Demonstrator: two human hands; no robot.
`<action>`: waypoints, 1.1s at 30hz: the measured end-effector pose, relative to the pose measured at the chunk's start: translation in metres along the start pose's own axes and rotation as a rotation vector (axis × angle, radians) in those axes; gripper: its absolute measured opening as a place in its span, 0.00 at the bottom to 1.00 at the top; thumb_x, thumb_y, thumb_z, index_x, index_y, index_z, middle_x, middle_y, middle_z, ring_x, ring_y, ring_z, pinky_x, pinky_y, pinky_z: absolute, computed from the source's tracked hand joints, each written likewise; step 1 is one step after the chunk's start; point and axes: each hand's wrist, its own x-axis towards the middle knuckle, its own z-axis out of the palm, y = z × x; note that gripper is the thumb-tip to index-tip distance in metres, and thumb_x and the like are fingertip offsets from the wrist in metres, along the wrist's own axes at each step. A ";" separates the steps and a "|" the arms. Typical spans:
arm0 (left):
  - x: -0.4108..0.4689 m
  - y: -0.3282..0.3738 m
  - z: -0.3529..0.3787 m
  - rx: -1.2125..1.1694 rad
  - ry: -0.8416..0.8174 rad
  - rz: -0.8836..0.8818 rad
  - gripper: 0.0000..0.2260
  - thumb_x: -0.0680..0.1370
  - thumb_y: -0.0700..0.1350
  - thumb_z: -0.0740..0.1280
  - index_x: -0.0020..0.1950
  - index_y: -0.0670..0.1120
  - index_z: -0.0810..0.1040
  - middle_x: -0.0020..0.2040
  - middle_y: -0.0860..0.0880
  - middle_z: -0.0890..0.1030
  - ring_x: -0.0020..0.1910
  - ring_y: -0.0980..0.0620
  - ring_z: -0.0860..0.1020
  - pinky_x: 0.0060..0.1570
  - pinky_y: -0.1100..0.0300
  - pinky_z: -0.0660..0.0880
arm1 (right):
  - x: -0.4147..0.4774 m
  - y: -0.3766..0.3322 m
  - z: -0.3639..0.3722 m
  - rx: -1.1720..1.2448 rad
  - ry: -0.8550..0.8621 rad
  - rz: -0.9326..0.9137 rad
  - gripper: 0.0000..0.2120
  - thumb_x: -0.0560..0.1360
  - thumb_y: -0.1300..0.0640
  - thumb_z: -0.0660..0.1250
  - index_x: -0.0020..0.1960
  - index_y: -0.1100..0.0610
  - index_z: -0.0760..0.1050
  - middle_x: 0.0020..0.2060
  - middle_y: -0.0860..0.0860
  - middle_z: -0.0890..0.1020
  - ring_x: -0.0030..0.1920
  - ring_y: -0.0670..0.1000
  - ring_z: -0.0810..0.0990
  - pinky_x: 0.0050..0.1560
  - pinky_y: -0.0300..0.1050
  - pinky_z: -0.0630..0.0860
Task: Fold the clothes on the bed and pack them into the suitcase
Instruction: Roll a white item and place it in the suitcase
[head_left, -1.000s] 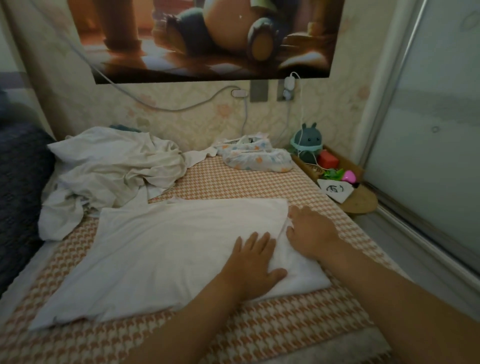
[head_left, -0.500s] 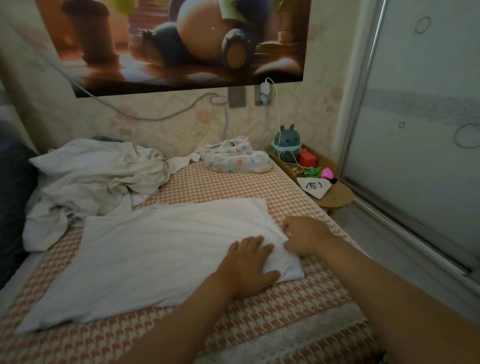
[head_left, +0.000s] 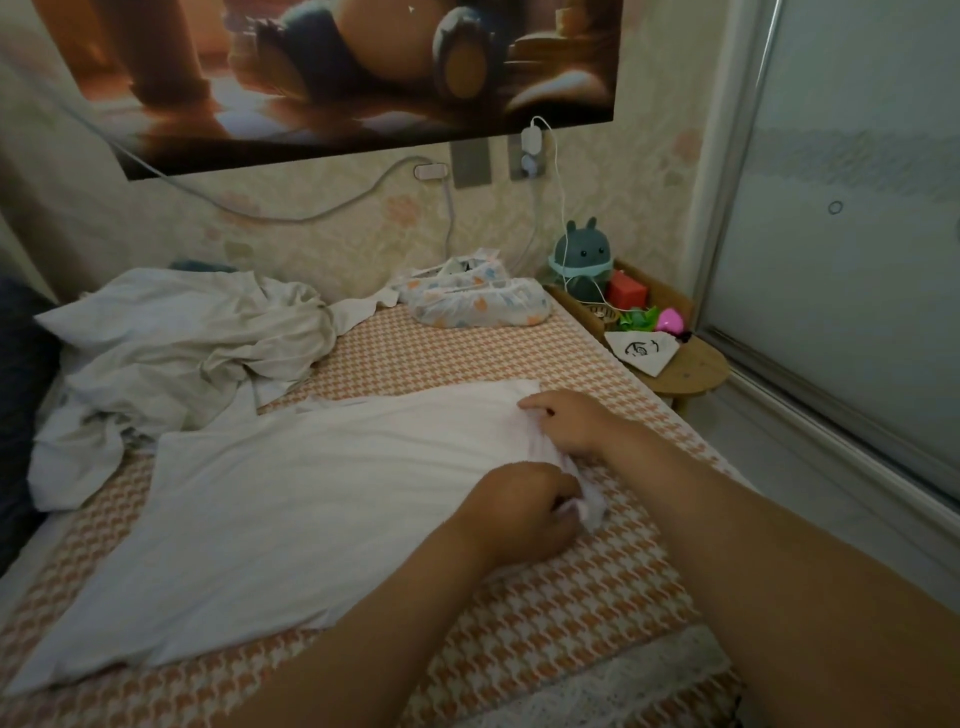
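Both bare forearms reach in from the near edge, the right one coming in from the near right. The left hand is knuckles up, its fingers curled and pinching the near right corner of the white garment. The right hand, just beyond it, has its fingers curled over the garment's right edge. The hands are close together but not touching.

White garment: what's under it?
The garment lies on the checked bedcover, which shows beyond its near, right and far edges. The left hand and right hand grip its right edge. Anything beneath its middle is covered.
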 end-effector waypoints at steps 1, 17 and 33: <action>-0.001 -0.002 -0.004 -0.064 0.029 -0.071 0.10 0.77 0.49 0.63 0.38 0.47 0.76 0.34 0.50 0.79 0.32 0.53 0.72 0.33 0.56 0.69 | 0.000 0.000 0.000 0.033 0.013 -0.002 0.22 0.81 0.64 0.55 0.72 0.50 0.72 0.75 0.53 0.66 0.74 0.55 0.64 0.72 0.45 0.61; -0.115 -0.035 -0.123 -0.777 0.297 -0.805 0.08 0.81 0.42 0.62 0.48 0.40 0.78 0.41 0.41 0.82 0.36 0.43 0.83 0.36 0.49 0.81 | 0.009 -0.125 0.024 -0.015 0.196 -0.303 0.11 0.77 0.64 0.60 0.52 0.56 0.80 0.51 0.55 0.82 0.52 0.57 0.79 0.55 0.51 0.75; -0.178 -0.107 -0.156 -0.001 -0.404 -0.962 0.20 0.72 0.55 0.72 0.56 0.47 0.70 0.49 0.48 0.77 0.46 0.49 0.78 0.43 0.56 0.75 | 0.026 -0.161 0.108 -0.543 -0.108 -0.282 0.30 0.81 0.37 0.53 0.80 0.44 0.53 0.80 0.51 0.46 0.80 0.53 0.46 0.78 0.54 0.44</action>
